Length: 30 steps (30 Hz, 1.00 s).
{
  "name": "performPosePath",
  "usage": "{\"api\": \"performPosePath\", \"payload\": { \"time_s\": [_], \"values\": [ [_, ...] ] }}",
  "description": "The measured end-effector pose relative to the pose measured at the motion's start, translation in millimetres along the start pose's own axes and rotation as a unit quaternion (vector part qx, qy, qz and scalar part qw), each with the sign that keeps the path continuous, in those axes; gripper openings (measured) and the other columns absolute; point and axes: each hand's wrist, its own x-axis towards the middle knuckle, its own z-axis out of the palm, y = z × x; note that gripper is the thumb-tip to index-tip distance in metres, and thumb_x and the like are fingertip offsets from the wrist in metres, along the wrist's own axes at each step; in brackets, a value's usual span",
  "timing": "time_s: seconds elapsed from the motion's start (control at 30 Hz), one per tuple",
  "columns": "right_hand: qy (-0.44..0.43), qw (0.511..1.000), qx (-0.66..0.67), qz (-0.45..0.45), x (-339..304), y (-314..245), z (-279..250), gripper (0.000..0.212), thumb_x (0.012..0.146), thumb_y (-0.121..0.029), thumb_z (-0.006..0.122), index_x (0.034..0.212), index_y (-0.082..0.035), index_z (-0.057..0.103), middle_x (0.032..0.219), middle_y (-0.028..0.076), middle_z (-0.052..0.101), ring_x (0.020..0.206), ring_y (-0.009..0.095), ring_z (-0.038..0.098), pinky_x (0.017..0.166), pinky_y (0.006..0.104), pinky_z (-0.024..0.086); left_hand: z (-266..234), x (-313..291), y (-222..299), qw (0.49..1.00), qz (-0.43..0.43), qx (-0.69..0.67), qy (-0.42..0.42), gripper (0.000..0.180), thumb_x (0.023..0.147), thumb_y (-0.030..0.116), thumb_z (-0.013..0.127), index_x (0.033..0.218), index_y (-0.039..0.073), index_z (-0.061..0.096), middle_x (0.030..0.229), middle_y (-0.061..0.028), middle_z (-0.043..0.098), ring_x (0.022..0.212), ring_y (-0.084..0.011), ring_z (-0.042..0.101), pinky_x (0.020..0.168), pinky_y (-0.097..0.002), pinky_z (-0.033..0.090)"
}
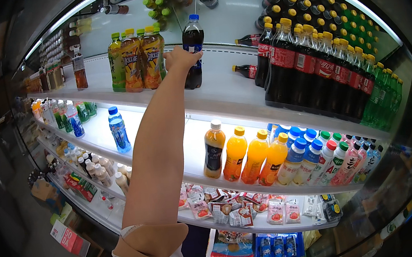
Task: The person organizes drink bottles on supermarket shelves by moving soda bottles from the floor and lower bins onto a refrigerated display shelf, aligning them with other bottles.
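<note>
Head view: at the far left of the upper white shelf (pixel 96 64), a clear plastic bottle of reddish-brown drink (pixel 80 71) stands alone in front of smaller bottles. On the lit shelf below, a clear plastic bottle with a blue cap and blue label (pixel 119 131) stands apart. Further right on the upper shelf is a tight cluster of green- and yellow-capped tea bottles with printed wraps (pixel 132 61).

Just beside that cluster, the left hand (pixel 183 59) reaches up at the end of a bare arm and grips a dark plastic cola bottle with a blue cap and blue label (pixel 193 49), thumb wrapped across its near side. The bottle is upright at the upper shelf; whether its base touches the surface or hangs slightly above it, I cannot tell. The right hand is out of view, so its state cannot be told.

To the right, past two fallen cola bottles (pixel 245 70), stands a packed block of yellow-capped cola bottles with red labels (pixel 309 62).

The step in hand looks like handling this one bottle at the shelf. Whether it is lifted or let go, the next move seems to call for an upright, steady bottle and fingers that clear the nearby tea bottles.
</note>
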Motion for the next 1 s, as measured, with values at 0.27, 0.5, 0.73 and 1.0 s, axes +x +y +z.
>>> {"api": "performPosePath", "payload": {
  "time_s": [0.27, 0.5, 0.73, 1.0],
  "values": [
    [-0.001, 0.972, -0.228, -0.061, 1, -4, 3, 0.085, 0.053, -0.044, 0.091, 0.117, -0.001, 0.057, 0.105, 0.021, 0.062, 0.087, 0.033, 0.063, 0.080, 0.0429, 0.052, 20, 6, 3, 0.995, 0.070, -0.064, -0.013, 0.049, 0.073, 0.045, 0.077, 0.096, 0.002, 0.070, 0.098, -0.0132, 0.070, 0.094, -0.0278, 0.067, 0.082, -0.0376, 0.052],
    [-0.070, 0.990, 0.077, 0.099, -1, -59, 0, 0.067, 0.066, -0.023, 0.088, 0.120, -0.001, 0.056, 0.106, 0.010, 0.064, 0.096, 0.019, 0.061, 0.087, 0.0337, 0.049, 83, 10, 44, 0.990, 0.071, -0.100, -0.065, 0.049, 0.076, 0.045, 0.076, 0.101, 0.004, 0.068, 0.106, -0.0151, 0.068, 0.099, -0.0308, 0.065, 0.084, -0.0391, 0.052],
    [0.071, 0.992, -0.106, -0.010, -11, -36, 2, 0.080, 0.057, -0.033, 0.092, 0.121, -0.001, 0.056, 0.118, 0.019, 0.058, 0.111, 0.030, 0.054, 0.096, 0.0442, 0.043, 143, 15, 74, 0.980, 0.129, -0.138, -0.062, 0.057, 0.077, 0.050, 0.073, 0.102, -0.001, 0.067, 0.108, -0.0191, 0.067, 0.101, -0.0331, 0.064, 0.086, -0.0395, 0.050],
    [0.015, 0.995, -0.028, 0.097, -3, -66, -8, 0.075, 0.062, -0.029, 0.090, 0.122, 0.000, 0.054, 0.106, 0.016, 0.064, 0.095, 0.024, 0.061, 0.084, 0.0356, 0.050, 165, 18, 102, 0.969, 0.194, -0.091, -0.122, 0.058, 0.079, 0.051, 0.070, 0.107, 0.000, 0.065, 0.105, -0.0215, 0.066, 0.104, -0.0353, 0.062, 0.087, -0.0407, 0.049]
  ]
}}
